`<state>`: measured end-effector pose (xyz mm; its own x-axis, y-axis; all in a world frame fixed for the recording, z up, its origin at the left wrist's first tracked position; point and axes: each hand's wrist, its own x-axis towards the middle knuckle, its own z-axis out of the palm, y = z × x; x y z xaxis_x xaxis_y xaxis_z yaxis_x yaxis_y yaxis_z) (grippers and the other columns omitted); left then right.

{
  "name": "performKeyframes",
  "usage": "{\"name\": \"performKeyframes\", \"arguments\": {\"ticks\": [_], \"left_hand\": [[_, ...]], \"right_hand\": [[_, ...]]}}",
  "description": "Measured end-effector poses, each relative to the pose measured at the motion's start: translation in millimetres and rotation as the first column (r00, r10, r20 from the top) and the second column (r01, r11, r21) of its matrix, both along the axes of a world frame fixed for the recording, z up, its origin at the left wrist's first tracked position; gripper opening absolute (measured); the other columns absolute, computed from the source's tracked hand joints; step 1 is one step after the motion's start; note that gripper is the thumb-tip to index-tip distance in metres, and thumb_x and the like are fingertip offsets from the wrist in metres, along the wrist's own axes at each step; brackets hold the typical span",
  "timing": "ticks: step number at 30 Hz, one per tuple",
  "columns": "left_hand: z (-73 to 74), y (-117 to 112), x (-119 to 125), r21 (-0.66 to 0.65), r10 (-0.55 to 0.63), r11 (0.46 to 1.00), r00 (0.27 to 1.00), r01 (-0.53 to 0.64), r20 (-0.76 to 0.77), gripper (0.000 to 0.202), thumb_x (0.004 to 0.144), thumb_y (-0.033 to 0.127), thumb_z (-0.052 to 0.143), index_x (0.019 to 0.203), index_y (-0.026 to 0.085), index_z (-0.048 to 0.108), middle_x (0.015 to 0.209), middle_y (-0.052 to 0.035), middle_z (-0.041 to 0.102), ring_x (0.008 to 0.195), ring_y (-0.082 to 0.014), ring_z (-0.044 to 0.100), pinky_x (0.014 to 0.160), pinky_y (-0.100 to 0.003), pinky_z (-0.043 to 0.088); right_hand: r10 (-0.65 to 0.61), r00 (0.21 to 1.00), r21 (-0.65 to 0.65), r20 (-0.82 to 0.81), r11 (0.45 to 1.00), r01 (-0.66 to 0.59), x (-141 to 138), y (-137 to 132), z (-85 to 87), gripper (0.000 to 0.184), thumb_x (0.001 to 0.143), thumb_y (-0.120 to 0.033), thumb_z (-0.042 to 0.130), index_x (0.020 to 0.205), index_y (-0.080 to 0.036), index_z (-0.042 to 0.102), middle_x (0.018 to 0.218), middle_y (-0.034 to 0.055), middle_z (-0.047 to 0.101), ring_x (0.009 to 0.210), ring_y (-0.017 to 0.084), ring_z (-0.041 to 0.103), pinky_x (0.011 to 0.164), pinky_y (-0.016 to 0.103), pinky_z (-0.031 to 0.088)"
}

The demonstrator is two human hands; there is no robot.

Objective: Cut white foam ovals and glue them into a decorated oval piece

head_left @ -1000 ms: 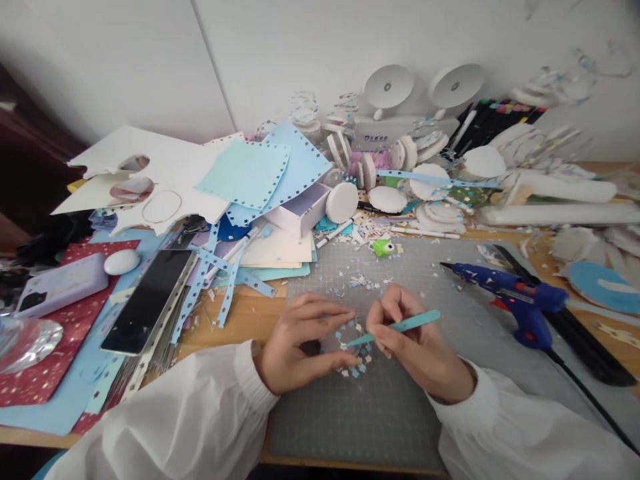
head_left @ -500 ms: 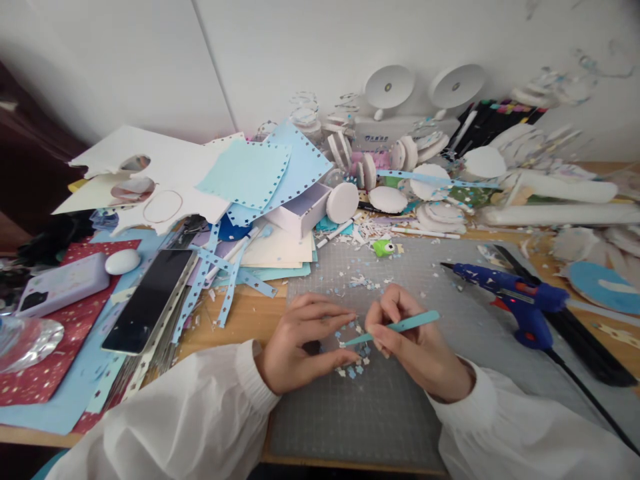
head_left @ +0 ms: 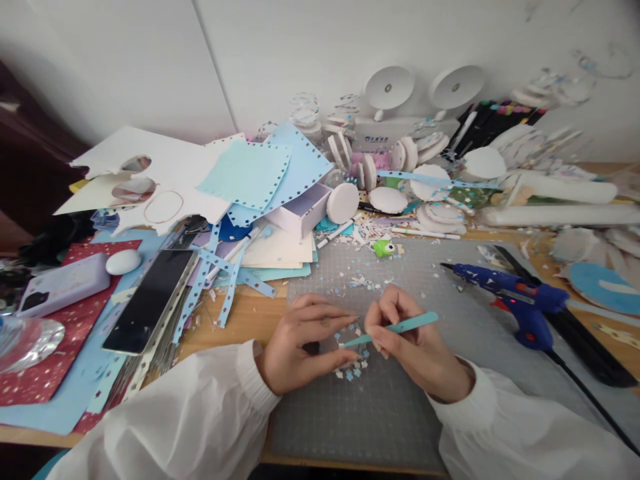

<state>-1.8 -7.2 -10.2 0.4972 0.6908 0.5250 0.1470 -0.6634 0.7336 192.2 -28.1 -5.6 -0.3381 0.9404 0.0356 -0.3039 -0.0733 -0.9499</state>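
Observation:
Between thumb and fingers, my right hand [head_left: 405,333] pinches teal tweezers [head_left: 413,323], whose narrow tip points left toward small blue and white star-shaped paper pieces [head_left: 350,375]. Those pieces lie in a loose cluster on the grey cutting mat [head_left: 360,427]. My left hand [head_left: 307,343] rests just left of the cluster, its thumb and fingers apart around the near side of the pieces. A small dark thing shows in the gap under the left palm, too hidden to name. Whether the tweezer tip grips a piece is too small to tell.
A blue glue gun [head_left: 515,293] lies on the right with its cord running forward, beside a black bar [head_left: 595,353]. Punched paper sheets [head_left: 245,173], a phone [head_left: 150,300] and blue strips [head_left: 230,287] are on the left. White foam discs [head_left: 343,203] crowd the back.
Almost nothing differs. Both hands and the tweezers keep nearly the same place, with only a very slight shift at the tweezer tip.

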Motion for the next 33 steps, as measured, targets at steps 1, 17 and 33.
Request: {"name": "performKeyframes", "arguments": {"ticks": [1,17,33], "left_hand": [[0.4,-0.1,0.1,-0.003,0.004,1.0,1.0,-0.004,-0.003,0.042,0.071,0.031,0.077,0.11,0.017,0.067,0.098,-0.0106,0.073,0.091,-0.0229,0.063,0.083,-0.038,0.049],[1.2,-0.9,1.5,0.033,0.057,0.998,0.998,-0.057,-0.016,0.042,0.067,0.028,0.077,0.107,0.019,0.067,0.097,-0.0093,0.073,0.089,-0.0229,0.065,0.082,-0.038,0.05],[4.7,-0.8,4.8,0.031,0.078,0.996,0.997,-0.078,0.009,0.037,0.067,0.02,0.071,0.104,0.018,0.067,0.093,-0.0084,0.074,0.085,-0.0217,0.068,0.081,-0.038,0.05]], "right_hand": [[-0.001,1.0,0.0,0.0,1.0,0.001,0.0,0.0,0.3,0.028,0.088,-0.021,0.058,0.075,-0.023,0.033,0.067,-0.0072,0.047,0.052,0.007,0.037,0.048,0.022,0.026],[-0.045,0.998,-0.031,0.035,0.998,0.047,1.8,1.1,-0.1,0.031,0.085,-0.028,0.062,0.075,-0.022,0.034,0.063,-0.0084,0.044,0.049,0.006,0.033,0.047,0.023,0.024],[-0.135,0.986,-0.083,0.1,0.986,0.144,-2.0,2.3,0.6,0.032,0.086,-0.032,0.062,0.07,-0.022,0.035,0.05,-0.0108,0.041,0.039,0.003,0.037,0.035,0.015,0.023]]}}
